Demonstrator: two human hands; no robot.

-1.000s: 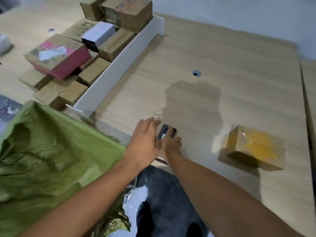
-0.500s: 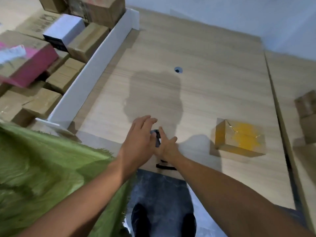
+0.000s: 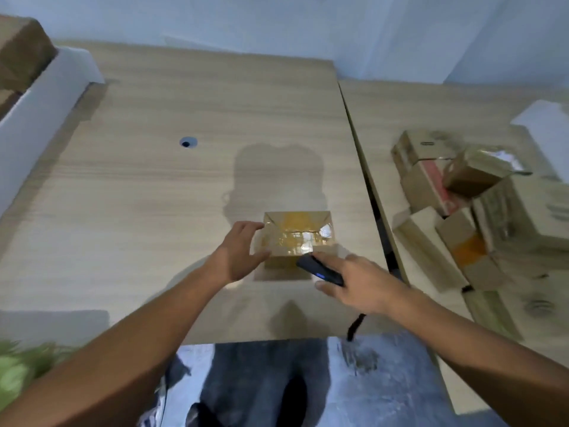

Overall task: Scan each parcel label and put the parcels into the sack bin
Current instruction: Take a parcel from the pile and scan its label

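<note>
at the bottom left corner of the view, past the near edge of the table (image 3: 138, 211), a bit of the green sack (image 3: 18, 368) shows, all blurry. along the left edge of the table stands a long white board (image 3: 37, 112), and a brown box (image 3: 21, 50) sits behind it at the far left corner. a small round hole (image 3: 187, 142) is in the table top, left of the middle and well apart from everything else.

near the middle of the table, closer to the near edge, the left hand (image 3: 237, 254) holds the left end of the parcel (image 3: 295, 238). its fingers are spread wide, with the long fingers at the far left corner and the thumb on the near side. the parcel is a small brown box with shiny yellow tape on top, and it rests flat on the table.

just beside the parcel's near right corner is a dark scanner (image 3: 320, 269) with a little blue light. the right hand (image 3: 360, 282) grips it, with one finger lying along the top and the thumb under it. a black cord (image 3: 354, 326) hangs down over the near edge of the table.

to the right, across a thin gap, is a second table (image 3: 431, 112). a pile of brown boxes (image 3: 462, 211) lies on it, some leaning on each other.
</note>
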